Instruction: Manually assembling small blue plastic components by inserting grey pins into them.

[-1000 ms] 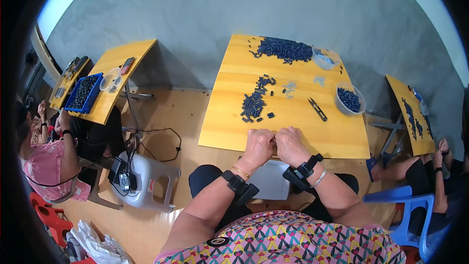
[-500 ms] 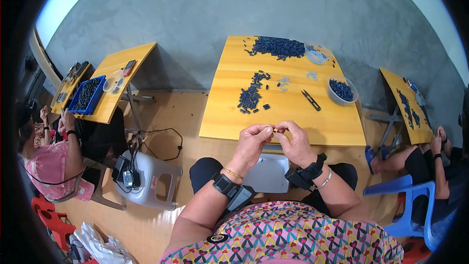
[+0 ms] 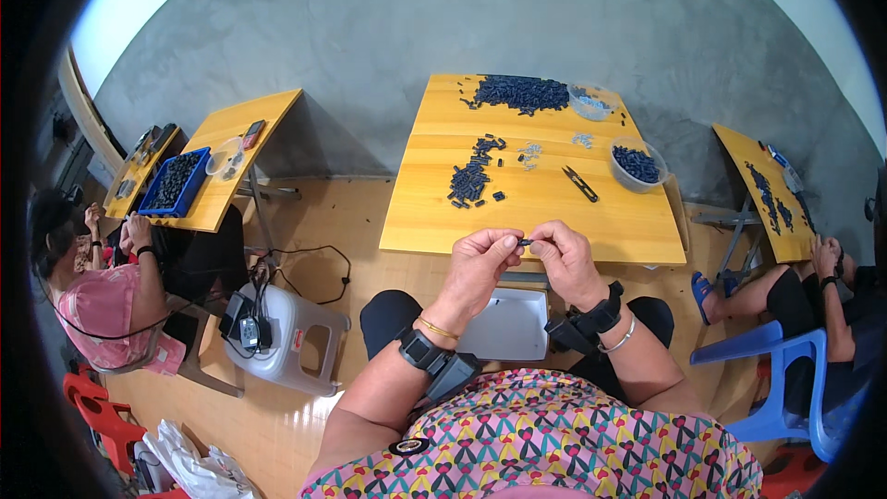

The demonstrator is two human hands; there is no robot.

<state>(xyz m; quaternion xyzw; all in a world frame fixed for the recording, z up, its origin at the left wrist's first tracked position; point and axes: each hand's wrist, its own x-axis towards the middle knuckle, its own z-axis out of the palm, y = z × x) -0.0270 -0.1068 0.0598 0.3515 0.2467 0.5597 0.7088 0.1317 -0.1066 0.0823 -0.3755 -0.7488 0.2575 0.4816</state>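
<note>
Over the near edge of the wooden table (image 3: 416, 238), both my hands meet fingertip to fingertip. My left hand (image 3: 483, 268) pinches one end of a small dark cylindrical piece (image 3: 525, 242). The fingers of my right hand (image 3: 565, 261) are closed on its other end, hiding part of it. Beyond them lies a loose pile of similar dark pieces (image 3: 469, 183), with a few strays beside it. To the right of the pile are small clear pieces (image 3: 529, 153) and a pair of black thread snips (image 3: 581, 183).
A clear bowl of dark pieces (image 3: 637, 166) stands at the table's right; another bowl (image 3: 593, 103) sits by a large far pile (image 3: 520, 92). Below the table edge is a white tray (image 3: 506, 325). People work at both sides, near a grey stool (image 3: 294, 337) and blue chair (image 3: 785, 351).
The dark piece shows more plainly between my fingertips, and my right fingers have curled closer around it. The whole view has shifted slightly.
</note>
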